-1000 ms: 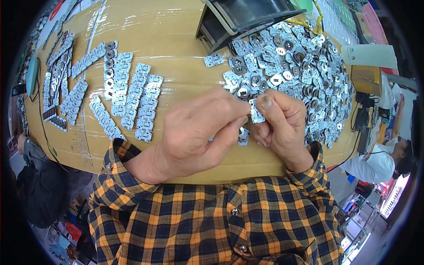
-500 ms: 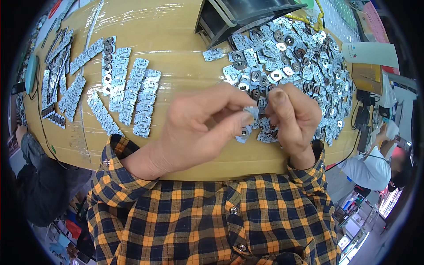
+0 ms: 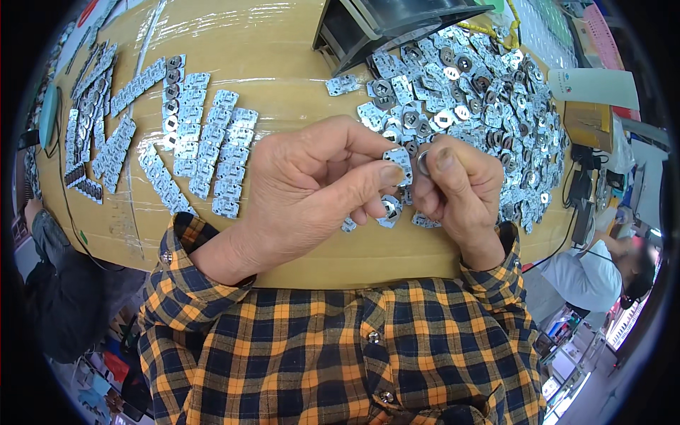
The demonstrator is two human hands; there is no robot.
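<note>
My left hand (image 3: 312, 188) pinches a small pale-blue circuit board (image 3: 399, 165) between thumb and forefinger, held upright above the table. Close beside it, my right hand (image 3: 464, 188) is closed, with thumb and curled fingers on a small round metal disc (image 3: 423, 163); only part of its edge shows. The board and the disc are a short gap apart. Behind and to the right of both hands spreads a heap of loose boards (image 3: 489, 106), some showing dark or silver round pieces. Another board with a round piece (image 3: 389, 207) lies below my fingers.
On the left lie several strips of joined boards (image 3: 230, 163). A black bin (image 3: 389, 28) lies tipped at the back beside the heap. Cardboard with clear tape (image 3: 283, 85) covers the table. A cardboard box (image 3: 589, 124) stands at right; other people are at both sides.
My left hand has turned the board so more of its face shows. The disc's edge now shows at my right fingertips. My right hand has shifted slightly left.
</note>
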